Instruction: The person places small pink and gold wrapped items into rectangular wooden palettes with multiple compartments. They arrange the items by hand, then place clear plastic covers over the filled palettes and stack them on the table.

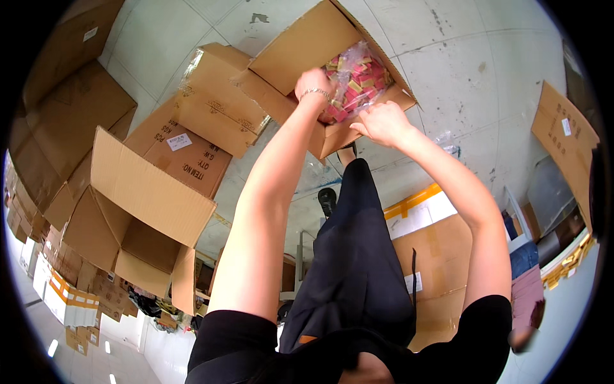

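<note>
An open cardboard box (pixel 304 48) stands on the floor in front of me. Inside it lies a clear plastic bag (pixel 354 73) full of small pink and gold pieces, too small to name. At the bag's left side my left hand (pixel 313 84) is closed, a bracelet on its wrist; its fingertips are hidden, so what it grips cannot be made out. My right hand (pixel 384 123) reaches over the box's near edge, its fingers pinched on the near edge of the bag.
Left of the box are a flattened-looking carton (pixel 214 102) and a large open carton (pixel 147 195). More cartons (pixel 77 121) are stacked at the far left. A taped carton (pixel 438 256) stands by my right leg, and a cardboard piece (pixel 563 137) stands at the right.
</note>
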`<state>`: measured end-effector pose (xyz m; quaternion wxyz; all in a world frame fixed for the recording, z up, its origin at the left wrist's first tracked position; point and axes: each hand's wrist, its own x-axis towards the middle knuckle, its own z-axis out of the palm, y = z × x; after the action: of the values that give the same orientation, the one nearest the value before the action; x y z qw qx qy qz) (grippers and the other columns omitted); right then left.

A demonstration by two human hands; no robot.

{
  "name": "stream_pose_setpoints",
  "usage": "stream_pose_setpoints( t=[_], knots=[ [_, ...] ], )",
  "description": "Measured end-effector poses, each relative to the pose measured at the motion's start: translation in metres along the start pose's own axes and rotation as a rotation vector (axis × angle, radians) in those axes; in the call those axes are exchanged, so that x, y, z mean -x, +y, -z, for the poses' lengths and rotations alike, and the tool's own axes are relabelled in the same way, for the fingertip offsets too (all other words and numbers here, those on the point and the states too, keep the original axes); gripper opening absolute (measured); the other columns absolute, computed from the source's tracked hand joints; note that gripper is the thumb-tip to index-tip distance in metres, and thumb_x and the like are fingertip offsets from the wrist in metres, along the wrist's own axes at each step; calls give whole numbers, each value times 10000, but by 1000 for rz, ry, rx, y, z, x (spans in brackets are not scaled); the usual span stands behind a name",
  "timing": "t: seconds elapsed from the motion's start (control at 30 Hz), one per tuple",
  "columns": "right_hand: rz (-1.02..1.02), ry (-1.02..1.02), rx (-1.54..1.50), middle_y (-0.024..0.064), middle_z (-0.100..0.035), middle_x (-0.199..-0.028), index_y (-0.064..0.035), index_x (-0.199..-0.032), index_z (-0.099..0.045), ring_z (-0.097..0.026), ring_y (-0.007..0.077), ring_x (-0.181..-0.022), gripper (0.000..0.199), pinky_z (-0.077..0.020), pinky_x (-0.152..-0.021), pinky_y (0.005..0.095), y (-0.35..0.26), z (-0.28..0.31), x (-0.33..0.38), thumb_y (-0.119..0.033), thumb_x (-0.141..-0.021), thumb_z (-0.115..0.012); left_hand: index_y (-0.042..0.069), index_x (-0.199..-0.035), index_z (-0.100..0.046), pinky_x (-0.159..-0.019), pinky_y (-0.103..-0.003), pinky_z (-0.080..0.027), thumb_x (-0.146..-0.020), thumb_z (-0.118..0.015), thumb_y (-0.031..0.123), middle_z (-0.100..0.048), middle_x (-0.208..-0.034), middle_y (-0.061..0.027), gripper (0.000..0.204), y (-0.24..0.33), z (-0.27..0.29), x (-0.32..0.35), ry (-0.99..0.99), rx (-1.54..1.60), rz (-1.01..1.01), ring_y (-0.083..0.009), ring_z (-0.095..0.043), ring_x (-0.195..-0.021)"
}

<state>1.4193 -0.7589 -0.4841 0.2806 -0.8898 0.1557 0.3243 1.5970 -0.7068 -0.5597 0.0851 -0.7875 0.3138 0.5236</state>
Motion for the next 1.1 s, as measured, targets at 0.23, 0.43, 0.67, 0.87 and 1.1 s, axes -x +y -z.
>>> stream_pose_setpoints(
  t=[0.23, 0.43, 0.67, 0.87, 1.1],
  knots=[
    [-104, 530, -225, 94, -652, -777, -80, -866, -601, -654, 257, -751, 162, -493, -712, 414, -20, -17, 18, -242, -876, -606, 70, -842, -660, -661, -412, -531, -806, -608, 156, -662, -851, -115, 107, -9, -53, -26, 684, -326, -434, -291, -651, -823],
    [-172, 839, -230, 62, -605, -733, -98, -799, -603, -624, 228, -769, 72, -423, -913, 398, -41, -38, 12, -160, -793, -638, 43, -971, -583, -759, -464, -491, -925, -540, 199, -669, -909, -205, 169, 0, -49, -8, 569, 537, -51, -420, -628, -864],
    [-99, 1064, -141, 36, -578, -878, -96, -806, -594, -557, 213, -925, 87, -406, -926, 401, -54, -64, 32, -169, -797, -641, 154, -714, -449, -423, -267, -236, -951, -555, 286, -361, -551, 41, 292, 3, 54, 89, -35, 1402, -13, -99, -315, -448],
    [-267, 1135, -346, 158, -528, -1171, 1, -1116, -578, -448, 357, -1181, 459, -357, -1031, 463, -120, -22, 147, -217, -736, -716, 142, -701, -450, -416, -275, -256, -852, -589, 130, -372, -568, 37, 206, 38, 108, 264, -237, 1176, -453, -93, -320, -446],
    [-1031, 1462, -1128, 286, -269, -1484, 9, -1485, -188, -285, 509, -1327, 767, -307, -1080, 543, -171, 19, 186, -357, -932, -574, 135, -622, -366, -373, -251, -227, -654, -476, -100, -320, -555, 30, 261, 16, 164, 368, -290, 1204, -365, -106, -283, -411]
  ],
)
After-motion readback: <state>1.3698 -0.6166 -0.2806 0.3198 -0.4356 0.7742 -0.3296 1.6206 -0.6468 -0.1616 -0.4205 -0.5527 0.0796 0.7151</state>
